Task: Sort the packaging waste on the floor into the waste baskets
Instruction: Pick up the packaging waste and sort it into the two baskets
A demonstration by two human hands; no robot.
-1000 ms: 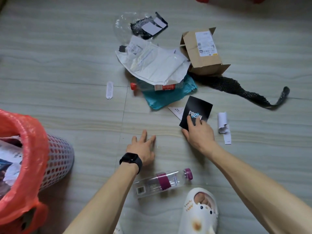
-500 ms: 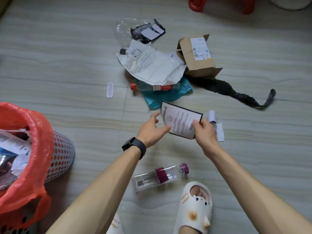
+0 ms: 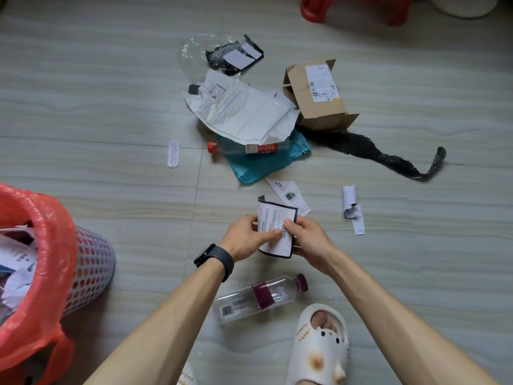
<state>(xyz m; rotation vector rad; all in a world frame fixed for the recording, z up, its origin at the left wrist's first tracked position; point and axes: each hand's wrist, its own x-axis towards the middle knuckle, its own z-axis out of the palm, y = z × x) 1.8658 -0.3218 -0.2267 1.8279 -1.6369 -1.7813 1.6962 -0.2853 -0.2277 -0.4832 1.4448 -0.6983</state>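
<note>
A black-edged card (image 3: 273,218), white printed side up, is held above the floor by both hands. My left hand (image 3: 245,238) grips its left edge with thumb on top. My right hand (image 3: 308,237) pinches its right edge near the barcode. The card curls between them. At far left stands a perforated basket (image 3: 91,270) lined with a red bag (image 3: 41,245), holding paper scraps. On the floor ahead lies a pile: white mailer (image 3: 244,112), cardboard box (image 3: 319,95), teal bag (image 3: 266,162), red-capped bottle (image 3: 222,148).
A clear bottle with a purple cap (image 3: 261,297) lies by my slippered foot (image 3: 319,345). A paper tag (image 3: 291,195), a crumpled receipt (image 3: 352,208), a black mesh strip (image 3: 388,158), a white label (image 3: 173,154) and clear plastic wrap (image 3: 219,55) are scattered around. A red stool (image 3: 355,8) stands far back.
My right hand lifted the black card off the floor and turned it white side up. My left hand left the floor and took hold of its other edge; the card came nearer.
</note>
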